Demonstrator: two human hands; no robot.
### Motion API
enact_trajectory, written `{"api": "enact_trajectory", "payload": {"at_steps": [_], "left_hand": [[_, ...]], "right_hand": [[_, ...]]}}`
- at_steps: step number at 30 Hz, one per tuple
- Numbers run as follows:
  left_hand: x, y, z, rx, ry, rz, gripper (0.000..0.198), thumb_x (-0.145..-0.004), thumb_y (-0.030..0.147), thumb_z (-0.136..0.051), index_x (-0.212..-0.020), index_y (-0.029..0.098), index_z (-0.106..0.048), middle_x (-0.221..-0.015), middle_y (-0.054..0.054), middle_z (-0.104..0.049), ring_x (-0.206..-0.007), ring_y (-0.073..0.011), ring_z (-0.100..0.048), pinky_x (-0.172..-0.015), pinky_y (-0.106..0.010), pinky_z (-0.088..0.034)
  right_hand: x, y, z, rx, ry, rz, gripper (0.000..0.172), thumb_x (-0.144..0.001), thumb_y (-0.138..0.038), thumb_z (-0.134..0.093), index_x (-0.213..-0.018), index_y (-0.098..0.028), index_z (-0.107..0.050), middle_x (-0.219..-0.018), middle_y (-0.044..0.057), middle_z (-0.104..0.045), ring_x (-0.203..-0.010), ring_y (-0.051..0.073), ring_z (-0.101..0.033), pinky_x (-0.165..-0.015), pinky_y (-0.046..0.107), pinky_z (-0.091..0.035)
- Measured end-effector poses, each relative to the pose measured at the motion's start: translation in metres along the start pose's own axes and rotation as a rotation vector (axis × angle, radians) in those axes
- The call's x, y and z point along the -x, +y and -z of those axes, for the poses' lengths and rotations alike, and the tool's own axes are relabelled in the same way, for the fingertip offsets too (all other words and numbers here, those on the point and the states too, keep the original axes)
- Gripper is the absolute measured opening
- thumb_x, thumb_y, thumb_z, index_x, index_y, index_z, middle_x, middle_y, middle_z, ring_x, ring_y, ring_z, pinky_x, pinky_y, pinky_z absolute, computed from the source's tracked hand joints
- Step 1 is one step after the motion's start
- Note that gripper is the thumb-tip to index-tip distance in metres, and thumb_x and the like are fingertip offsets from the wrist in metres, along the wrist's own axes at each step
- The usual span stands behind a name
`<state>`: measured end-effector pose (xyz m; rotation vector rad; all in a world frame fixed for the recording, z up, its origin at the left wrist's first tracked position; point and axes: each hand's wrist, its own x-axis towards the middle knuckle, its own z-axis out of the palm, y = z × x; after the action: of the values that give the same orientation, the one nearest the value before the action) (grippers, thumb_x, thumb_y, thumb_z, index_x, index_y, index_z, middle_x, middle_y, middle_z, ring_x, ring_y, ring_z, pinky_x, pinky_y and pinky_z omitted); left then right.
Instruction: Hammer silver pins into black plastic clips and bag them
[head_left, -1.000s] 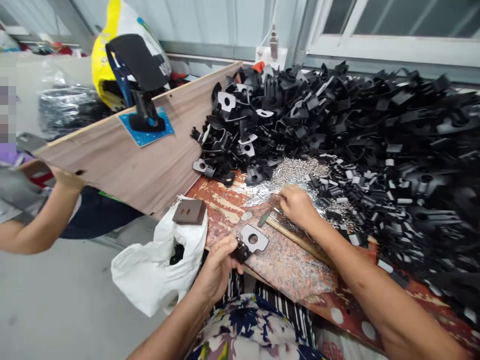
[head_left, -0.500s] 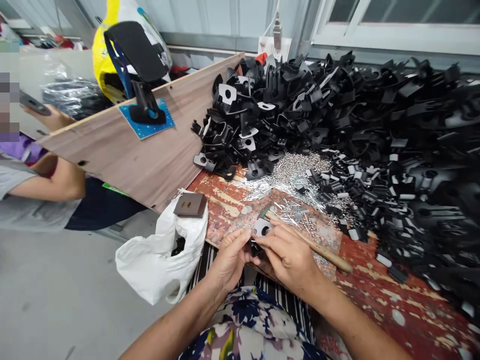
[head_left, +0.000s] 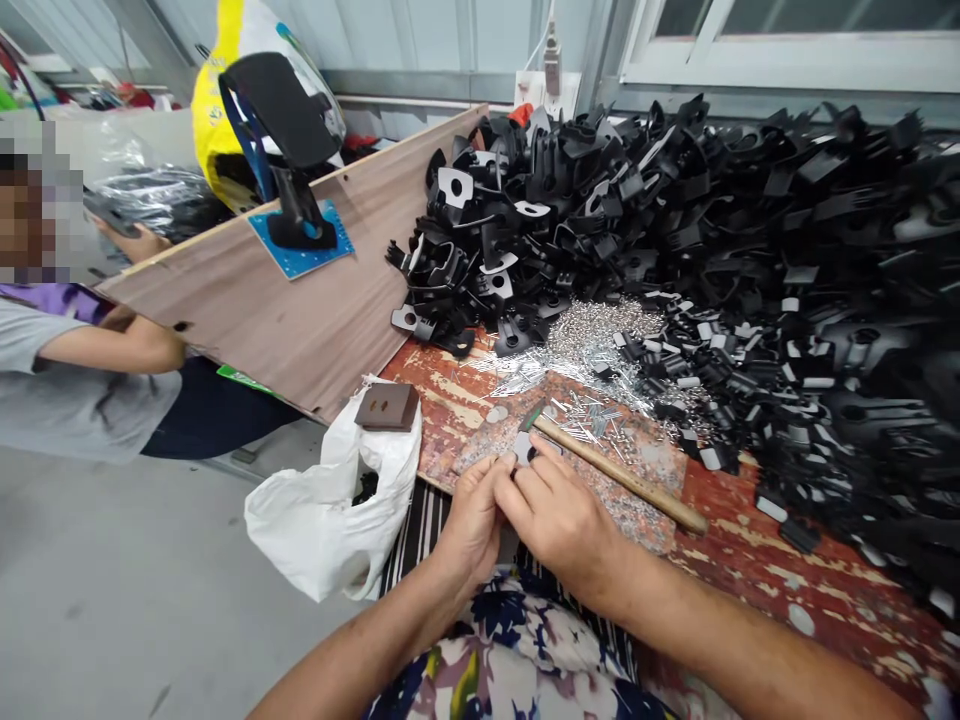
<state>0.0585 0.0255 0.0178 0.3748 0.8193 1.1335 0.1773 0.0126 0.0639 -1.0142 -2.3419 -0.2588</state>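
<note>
At the table's near edge my left hand [head_left: 474,520] and my right hand [head_left: 555,515] meet, fingers closed and fingertips touching. Between them is a black plastic part [head_left: 527,448], its flat end with a round hole showing pale in the light. The rest of it is hidden by my fingers. Whether a small metal pin is also in my right fingertips cannot be seen. Just beyond my hands lies a hammer [head_left: 619,472] with a wooden handle. Loose metal pins [head_left: 592,418] are scattered behind the hammer.
Black plastic parts [head_left: 555,170] are heaped along the wall, with small black pieces [head_left: 720,365] and silver bits [head_left: 600,330] before them. A wooden board [head_left: 300,320] edges the left side. A white bag [head_left: 322,520] holds a brown block [head_left: 386,407]. Another person [head_left: 82,390] sits beyond.
My right hand has closed in against my left, covering more of the black plastic part. The other person has shifted slightly in view. The hammer still lies on the table.
</note>
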Motion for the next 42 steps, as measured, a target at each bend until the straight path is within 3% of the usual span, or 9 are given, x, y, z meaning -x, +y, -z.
{"api": "enact_trajectory", "payload": {"at_steps": [6,10,14,20,23,26,32,37,42], "left_hand": [[0.015,0.006,0.024,0.000,-0.076,0.103,0.030,-0.077,0.040,-0.082,-0.093,0.018,-0.067,-0.082,0.001,-0.064,-0.069,-0.0125,-0.059,-0.065,-0.024,-0.055],[0.031,0.013,0.039,-0.443,-0.097,-0.093,0.044,-0.069,0.026,-0.088,-0.107,0.024,-0.067,-0.096,-0.001,-0.068,-0.078,-0.0163,-0.061,-0.067,-0.023,-0.052],[0.039,0.039,0.053,-0.767,0.015,-0.147,0.047,-0.079,0.038,-0.079,-0.123,0.025,-0.069,-0.097,-0.005,-0.071,-0.081,-0.0224,-0.063,-0.064,-0.025,-0.049],[0.023,0.038,0.066,-0.840,0.084,-0.054,0.053,-0.090,0.062,-0.056,-0.118,0.020,-0.070,-0.076,-0.003,-0.063,-0.054,-0.0156,-0.048,-0.044,-0.023,-0.033],[0.007,0.018,0.066,-0.969,0.053,-0.183,0.046,-0.096,0.056,-0.047,-0.113,0.019,-0.067,-0.068,0.000,-0.057,-0.058,-0.0178,-0.050,-0.050,-0.025,-0.037],[-0.004,0.006,0.067,-1.067,0.059,-0.299,0.040,-0.099,0.049,-0.043,-0.081,0.020,-0.063,-0.065,0.001,-0.051,-0.062,-0.0176,-0.048,-0.060,-0.027,-0.038],[-0.008,0.003,0.074,-1.109,0.103,-0.349,0.040,-0.100,0.046,-0.040,-0.069,0.022,-0.049,-0.066,0.003,-0.045,-0.063,-0.0165,-0.043,-0.063,-0.027,-0.034],[-0.007,0.001,0.076,-1.131,0.107,-0.372,0.039,-0.102,0.042,-0.036,-0.072,0.022,-0.050,-0.066,0.003,-0.047,-0.063,-0.0163,-0.045,-0.063,-0.027,-0.034],[-0.008,-0.002,0.077,-1.132,0.081,-0.384,0.040,-0.102,0.043,-0.035,-0.074,0.021,-0.053,-0.068,0.002,-0.048,-0.064,-0.0162,-0.046,-0.063,-0.027,-0.037]], "right_hand": [[0.017,-0.002,0.013,-0.086,-0.047,-0.092,0.024,-0.098,-0.008,-0.044,-0.097,-0.017,-0.066,-0.072,0.003,-0.055,-0.070,0.019,-0.050,-0.110,0.051,-0.045],[0.036,-0.004,0.009,-0.203,-0.107,-0.158,0.023,-0.100,-0.012,-0.043,-0.099,-0.021,-0.064,-0.076,0.002,-0.057,-0.075,0.018,-0.052,-0.101,0.047,-0.050],[0.067,0.039,0.014,-0.121,-0.205,-0.364,0.018,-0.099,-0.024,-0.053,-0.114,-0.020,-0.061,-0.094,0.008,-0.063,-0.087,0.023,-0.058,-0.080,0.042,-0.053],[0.119,0.101,0.011,0.333,-0.421,-0.410,0.021,-0.096,-0.035,-0.053,-0.085,-0.018,-0.059,-0.096,0.015,-0.062,-0.091,0.031,-0.061,-0.078,0.043,-0.050],[0.131,0.094,0.009,0.304,-0.469,-0.504,0.023,-0.098,-0.037,-0.045,-0.092,-0.019,-0.058,-0.076,0.008,-0.063,-0.067,0.025,-0.063,-0.055,0.033,-0.045],[0.133,0.077,0.021,0.196,-0.453,-0.588,0.028,-0.100,-0.037,-0.042,-0.109,-0.017,-0.060,-0.057,0.001,-0.060,-0.044,0.021,-0.058,-0.041,0.030,-0.037],[0.126,0.040,0.048,-0.048,-0.166,-0.423,0.054,-0.101,-0.021,-0.049,-0.153,-0.029,-0.040,-0.123,0.008,-0.071,-0.095,0.021,-0.073,-0.073,0.029,-0.058],[0.128,0.023,0.028,-0.098,-0.258,-0.397,0.057,-0.102,-0.019,-0.046,-0.157,-0.031,-0.035,-0.099,0.005,-0.075,-0.067,0.018,-0.071,-0.055,0.028,-0.055],[0.131,0.031,0.030,-0.139,-0.223,-0.450,0.058,-0.102,-0.023,-0.047,-0.158,-0.029,-0.032,-0.117,0.005,-0.073,-0.092,0.020,-0.074,-0.070,0.028,-0.059]]}}
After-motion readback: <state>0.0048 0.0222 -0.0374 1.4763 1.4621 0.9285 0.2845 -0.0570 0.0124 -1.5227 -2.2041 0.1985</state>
